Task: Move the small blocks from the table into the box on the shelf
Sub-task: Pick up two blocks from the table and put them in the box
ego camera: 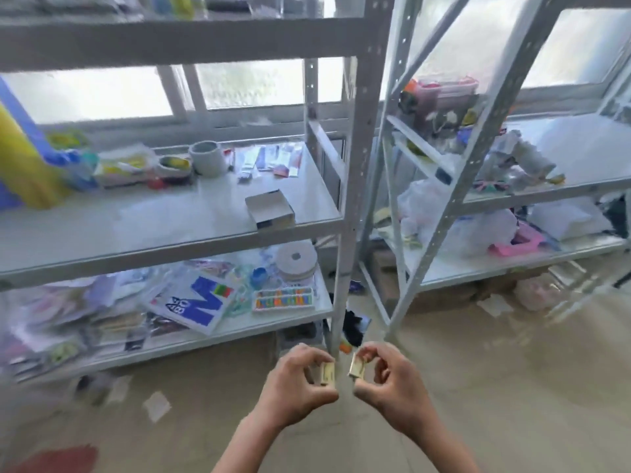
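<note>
1. The left hand (296, 384) sits low in the view at about 6 o'clock, its fingers (309, 353) pinched on a small pale wooden block (328, 373).
2. The right hand (392, 387) is just beside it at its 3 o'clock, fingers (375, 351) clamped on a second small block (358, 367). The two blocks are near each other but apart.
3. Both hands hover above the beige floor (512, 387), in front of the foot of a grey metal shelf post (355, 199).
4. The open cardboard box (269, 208) stands at 12 o'clock from the hands, well apart from them, on the middle shelf (136, 227) near its right front corner. Its inside cannot be made out.
5. At 10 o'clock from the box, a grey round pot (207, 158) stands among blurred packets.
6. On the lower shelf lie a white pad with a blue letter M (194, 302) and a tray of coloured pieces (283, 299).
</note>
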